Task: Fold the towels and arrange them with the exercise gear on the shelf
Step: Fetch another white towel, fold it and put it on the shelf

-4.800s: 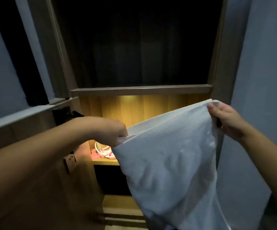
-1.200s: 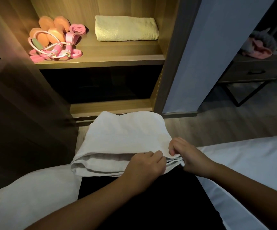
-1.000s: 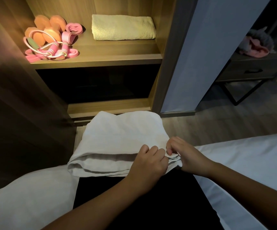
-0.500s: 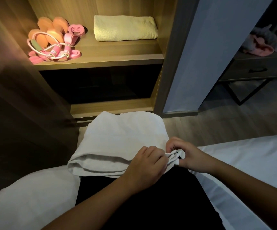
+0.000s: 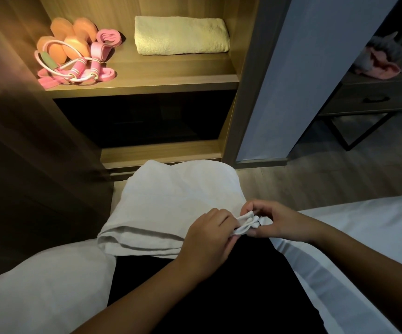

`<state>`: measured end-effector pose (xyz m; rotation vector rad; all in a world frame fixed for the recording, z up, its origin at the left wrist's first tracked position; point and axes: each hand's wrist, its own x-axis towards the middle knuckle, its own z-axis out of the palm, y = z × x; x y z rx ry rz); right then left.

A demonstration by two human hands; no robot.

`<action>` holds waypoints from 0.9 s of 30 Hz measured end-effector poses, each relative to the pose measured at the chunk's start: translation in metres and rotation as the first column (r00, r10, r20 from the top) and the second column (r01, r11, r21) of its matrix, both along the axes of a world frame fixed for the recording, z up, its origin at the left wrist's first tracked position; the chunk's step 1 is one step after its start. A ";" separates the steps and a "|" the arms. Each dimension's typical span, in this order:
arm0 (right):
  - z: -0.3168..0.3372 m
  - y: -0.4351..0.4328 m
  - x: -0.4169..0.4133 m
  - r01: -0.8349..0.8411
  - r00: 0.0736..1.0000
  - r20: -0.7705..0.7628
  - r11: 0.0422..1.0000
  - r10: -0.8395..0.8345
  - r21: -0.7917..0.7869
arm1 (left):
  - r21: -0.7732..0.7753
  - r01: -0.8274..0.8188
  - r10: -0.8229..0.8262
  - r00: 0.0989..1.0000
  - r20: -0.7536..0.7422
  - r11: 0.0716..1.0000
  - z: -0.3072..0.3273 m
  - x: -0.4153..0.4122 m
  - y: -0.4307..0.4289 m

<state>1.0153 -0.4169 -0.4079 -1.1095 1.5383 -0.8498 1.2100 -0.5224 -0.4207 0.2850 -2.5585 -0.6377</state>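
**towel corner gathered, fold not yet squared**

towel (image 5: 171, 208), white and already doubled over, lay across the person's dark lap (image 5: 207, 297), with the white bed (image 5: 364, 225) spread to either side of the fingers and below them. the lit shelf (image 5: 147, 85) stood well beyond the fingers, straight ahead. on it a folded cream towel (image 5: 180, 36) sat ahead of them, and the pink and orange exercise gear (image 5: 74, 54) sat ahead and off to their left.

nearly all of the white towel lay ahead and to the left of the fingers. its near hem ran leftward from them, and its long axis seemed to run the same way, though the wide lens left that unsure.

both hands met at its near right corner. the left hand (image 5: 207, 239) lay over the hem, fingers (image 5: 221, 220) curled, pinching the stacked edges (image 5: 248, 222). the right hand (image 5: 274, 222) came in from outside the corner, thumb and fingertips (image 5: 250, 208) nipped on the same layers.

the next fold likely turned on that: the left hand was nearer the free left end and better placed to slide along the hem.
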 end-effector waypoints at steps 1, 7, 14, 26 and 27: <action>0.002 -0.001 0.001 0.002 1.000 -0.013 1.000 -0.003 -0.016 | 0.029 -0.006 0.006 1.000 -0.003 1.000 0.000 0.000 0.000; 0.003 -0.004 -0.001 0.082 0.990 -0.104 0.992 -0.092 -0.101 | -0.012 -0.007 0.009 0.985 0.170 1.000 0.002 0.009 -0.024; 0.000 -0.012 -0.012 0.029 0.967 -0.251 0.999 -0.037 -0.034 | -0.190 -0.053 0.126 0.909 0.398 0.980 0.004 0.090 -0.100; 0.002 -0.020 -0.018 -0.051 0.949 -0.306 0.995 0.074 0.083 | -0.253 -0.156 0.202 0.965 0.166 0.955 -0.009 0.173 -0.141; 0.002 -0.020 -0.019 -0.052 0.949 -0.305 0.995 0.077 0.088 | -0.239 -0.168 0.204 0.969 0.137 0.956 -0.010 0.175 -0.141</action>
